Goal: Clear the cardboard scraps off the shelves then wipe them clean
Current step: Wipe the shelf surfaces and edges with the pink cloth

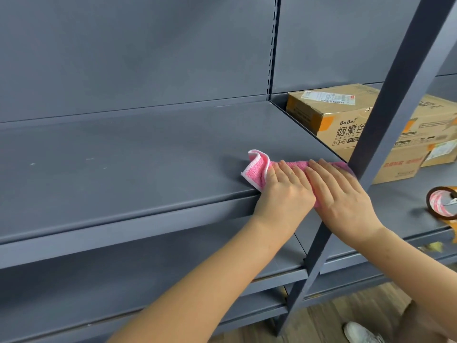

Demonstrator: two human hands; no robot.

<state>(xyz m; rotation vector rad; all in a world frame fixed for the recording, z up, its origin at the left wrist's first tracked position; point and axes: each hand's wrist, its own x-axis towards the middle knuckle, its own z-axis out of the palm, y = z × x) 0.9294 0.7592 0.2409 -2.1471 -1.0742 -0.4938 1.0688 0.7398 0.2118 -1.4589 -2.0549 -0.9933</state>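
Head view: the only view, looking down at a grey metal shelf and both hands.
Left hand: flat, palm down, fingers spread over a pink cloth; it presses the cloth rather than gripping it.
Right hand: also flat and open, palm down, lying on the same cloth just beside the left hand.
Cloth: at the shelf's front edge, near its right end, with one corner curled up to the left of the left hand.
Shelf surface: no cardboard scraps visible on it; a few pale specks remain toward the left end.
Upright post: crosses in front of the shelf's right end, touching or almost touching the cloth's right end.
Next shelf to the right: cardboard boxes at the back, a roll of tape near the front edge.
Stage: judged to be wiping, with most of the shelf to the left not yet covered.
Risk, front edge: the cloth overhangs the front lip, so a stroke pulled toward the body could drag it off the shelf.
Risk, post: a stroke to the right could knock the right hand against the post.
Risk, curled corner: it could fold under and leave a streak unwiped.
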